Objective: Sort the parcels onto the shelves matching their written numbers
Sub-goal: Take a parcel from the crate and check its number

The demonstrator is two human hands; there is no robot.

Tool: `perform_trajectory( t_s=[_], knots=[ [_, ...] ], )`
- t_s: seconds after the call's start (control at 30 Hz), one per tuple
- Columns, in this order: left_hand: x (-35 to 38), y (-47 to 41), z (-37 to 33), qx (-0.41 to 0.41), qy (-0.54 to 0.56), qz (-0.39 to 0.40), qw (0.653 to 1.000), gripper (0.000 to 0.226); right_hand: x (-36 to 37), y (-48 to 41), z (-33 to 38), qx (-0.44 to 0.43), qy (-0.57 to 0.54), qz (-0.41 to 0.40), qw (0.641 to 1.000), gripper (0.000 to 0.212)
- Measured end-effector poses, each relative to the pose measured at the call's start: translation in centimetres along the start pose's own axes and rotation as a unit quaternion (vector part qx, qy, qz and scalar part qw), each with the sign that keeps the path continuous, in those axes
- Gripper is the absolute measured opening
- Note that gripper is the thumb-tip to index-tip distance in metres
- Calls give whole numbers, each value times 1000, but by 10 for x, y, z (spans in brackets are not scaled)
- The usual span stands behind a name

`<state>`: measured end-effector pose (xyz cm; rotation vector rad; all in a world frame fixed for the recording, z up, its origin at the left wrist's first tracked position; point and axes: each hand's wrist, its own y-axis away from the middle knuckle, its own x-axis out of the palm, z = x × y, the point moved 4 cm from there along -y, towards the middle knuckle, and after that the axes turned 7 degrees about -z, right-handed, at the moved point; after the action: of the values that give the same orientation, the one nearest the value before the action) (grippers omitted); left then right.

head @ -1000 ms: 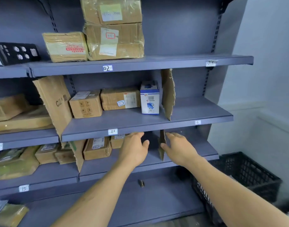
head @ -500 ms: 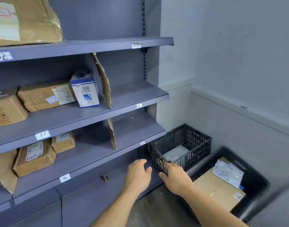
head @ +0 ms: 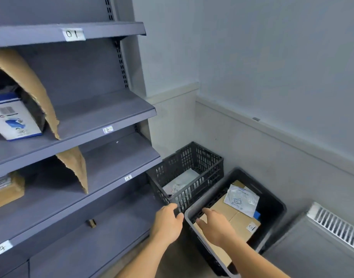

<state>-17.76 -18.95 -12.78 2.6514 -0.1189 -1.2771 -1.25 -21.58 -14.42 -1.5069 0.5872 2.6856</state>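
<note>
Here, loose-fingered and empty, the left hand (head: 168, 224) hung beside the crate (head: 200, 157), the right hand (head: 216, 227) over a parcel (head: 240, 219).

Two bare forearms (head: 146, 259) lead to a bare left hand (head: 168, 224) and a bare right hand (head: 217, 227)

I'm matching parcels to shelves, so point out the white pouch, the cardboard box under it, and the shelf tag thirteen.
White pouch (head: 242, 198): head view, middle of its printed face.
Cardboard box (head: 225, 208): head view, bare top flap.
Shelf tag 13 (head: 128, 178): head view, centre of the paper tag.
</note>
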Motion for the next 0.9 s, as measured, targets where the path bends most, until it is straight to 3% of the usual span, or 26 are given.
perform_trajectory(
  t_s=[0.3, 0.47, 0.9],
  knots=[
    [33, -46, -23, 4, -24, 42, 999, 44, -5, -47, -28, 44, -30, 5, 999, 53],
    [41, -93, -19, 11, -13, 64, 998, 46, 1, -86, -25, 69, -34, 4, 997, 44],
    [49, -216, 8, 3, -29, 136, 990, 43, 22, -185, 4, 134, -56, 22, 989, 59]
  ],
)
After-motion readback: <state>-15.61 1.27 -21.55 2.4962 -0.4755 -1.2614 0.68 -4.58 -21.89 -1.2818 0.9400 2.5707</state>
